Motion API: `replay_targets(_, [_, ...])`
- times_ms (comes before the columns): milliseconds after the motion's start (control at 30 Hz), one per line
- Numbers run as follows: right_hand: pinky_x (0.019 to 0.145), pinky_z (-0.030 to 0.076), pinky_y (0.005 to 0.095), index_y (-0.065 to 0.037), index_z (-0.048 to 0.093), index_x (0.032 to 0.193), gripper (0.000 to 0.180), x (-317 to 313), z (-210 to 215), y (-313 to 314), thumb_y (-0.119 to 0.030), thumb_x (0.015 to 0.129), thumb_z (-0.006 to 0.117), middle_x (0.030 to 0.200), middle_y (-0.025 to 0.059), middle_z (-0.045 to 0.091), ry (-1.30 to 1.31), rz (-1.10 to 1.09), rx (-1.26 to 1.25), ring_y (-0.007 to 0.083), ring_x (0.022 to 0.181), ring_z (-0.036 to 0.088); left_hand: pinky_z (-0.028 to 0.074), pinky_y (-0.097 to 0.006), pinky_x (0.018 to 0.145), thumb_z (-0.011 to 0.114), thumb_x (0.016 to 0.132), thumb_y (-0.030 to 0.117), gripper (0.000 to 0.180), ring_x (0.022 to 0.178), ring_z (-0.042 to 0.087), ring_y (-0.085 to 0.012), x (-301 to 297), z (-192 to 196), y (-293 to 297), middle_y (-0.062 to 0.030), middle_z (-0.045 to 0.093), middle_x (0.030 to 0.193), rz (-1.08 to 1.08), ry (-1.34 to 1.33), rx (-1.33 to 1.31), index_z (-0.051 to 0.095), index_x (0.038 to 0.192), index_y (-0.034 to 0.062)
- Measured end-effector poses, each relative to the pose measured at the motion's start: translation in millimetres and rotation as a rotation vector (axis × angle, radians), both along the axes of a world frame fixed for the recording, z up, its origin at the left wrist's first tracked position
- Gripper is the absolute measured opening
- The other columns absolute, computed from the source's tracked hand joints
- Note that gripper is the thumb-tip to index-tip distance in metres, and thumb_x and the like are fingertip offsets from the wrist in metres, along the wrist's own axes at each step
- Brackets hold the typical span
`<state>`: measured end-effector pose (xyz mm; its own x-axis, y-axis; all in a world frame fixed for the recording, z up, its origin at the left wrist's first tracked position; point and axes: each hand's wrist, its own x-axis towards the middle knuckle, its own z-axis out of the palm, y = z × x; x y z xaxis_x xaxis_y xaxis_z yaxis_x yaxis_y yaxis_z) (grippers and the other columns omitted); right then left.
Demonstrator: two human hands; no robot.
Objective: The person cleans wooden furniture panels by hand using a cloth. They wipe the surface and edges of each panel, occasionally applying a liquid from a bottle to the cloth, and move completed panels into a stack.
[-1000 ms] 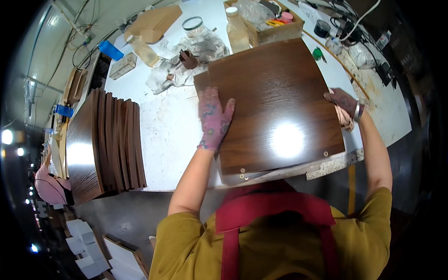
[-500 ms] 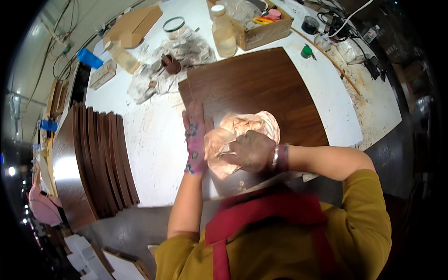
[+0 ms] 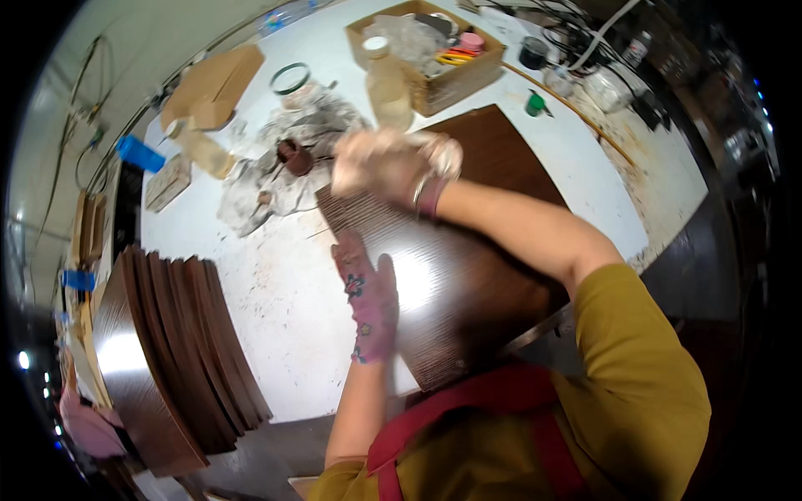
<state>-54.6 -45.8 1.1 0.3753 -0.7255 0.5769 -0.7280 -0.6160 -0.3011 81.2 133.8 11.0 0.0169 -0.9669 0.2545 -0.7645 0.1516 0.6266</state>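
Observation:
A dark brown wood-grain panel [image 3: 468, 284] lies on the white table in front of me, with a bright glare on its surface. Along its left edge rests my left hand [image 3: 368, 305], in a purple flowered glove, fingers stretched out and holding nothing. My right hand [image 3: 397, 177], blurred by motion and wearing a bracelet at the wrist, is closed on a pale peach cloth [image 3: 357, 159] at the panel's far left corner. Part of the cloth shows on either side of the hand.
Several similar brown panels [image 3: 180, 351] stand in a row at the left. Beyond my panel are a stained rag [image 3: 280, 188] with a brown cup [image 3: 294, 157], a clear bottle [image 3: 388, 92] and a cardboard box [image 3: 459, 92] of supplies. Cables [image 3: 576, 37] tangle at the far right.
My right hand has swept the cloth from the panel's near middle to its far left corner. My left hand still lies along the left edge. The view has tilted, and the panel appears turned.

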Motion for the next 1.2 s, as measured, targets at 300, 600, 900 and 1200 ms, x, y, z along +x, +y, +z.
replay_targets(300, [0.076, 0.052, 0.0415, -0.008, 0.066, 0.1, 0.025, -116, 44, 38, -0.022, 0.085, 0.052, 0.092, 0.0155, 0.068, 0.266, -0.38, 0.478, 0.0327, 0.085, 0.065, 0.02, -0.047, 0.116, 0.052, 0.094, 0.012, 0.055, 0.14, 0.022, -0.0405, 4, -8, -1, -0.0247, 0.029, 0.149, -0.029, 0.143, -0.019, 0.032, 0.143, -0.0039])
replay_targets(600, [0.044, 0.038, 0.0232, -0.013, 0.063, 0.103, 0.024, -332, 32, 31, -0.028, 0.091, 0.048, 0.062, -0.0018, 0.054, -0.464, -0.651, 0.768, 0.0064, 0.046, 0.045, 0.025, -0.038, 0.113, 0.05, 0.097, 0.03, 0.064, 0.138, 0.032, -0.0331, 13, -12, -12, -0.0226, 0.033, 0.148, 0.023, 0.279, 0.099, 0.025, 0.146, -0.0039])
replay_targets(900, [0.088, 0.047, 0.0369, -0.007, 0.061, 0.116, 0.041, -231, 18, 32, -0.037, 0.087, 0.061, 0.107, 0.017, 0.067, -0.114, -0.37, 0.717, 0.0291, 0.101, 0.064, 0.032, -0.036, 0.109, 0.067, 0.089, 0.037, 0.08, 0.126, 0.045, -0.0293, 13, 1, -32, -0.0193, 0.045, 0.14, 0.095, 0.722, 0.346, 0.027, 0.148, 0.0005])
replay_targets(1200, [0.077, 0.054, 0.0326, -0.005, 0.064, 0.099, 0.016, -153, 59, 171, -0.018, 0.091, 0.059, 0.095, 0.0076, 0.067, -0.247, 0.112, 0.426, 0.0182, 0.084, 0.066, 0.036, -0.033, 0.104, 0.063, 0.093, 0.037, 0.072, 0.119, 0.05, -0.0271, 15, -4, -27, -0.0188, 0.051, 0.133, 0.15, 0.596, 0.267, 0.031, 0.145, -0.0016])
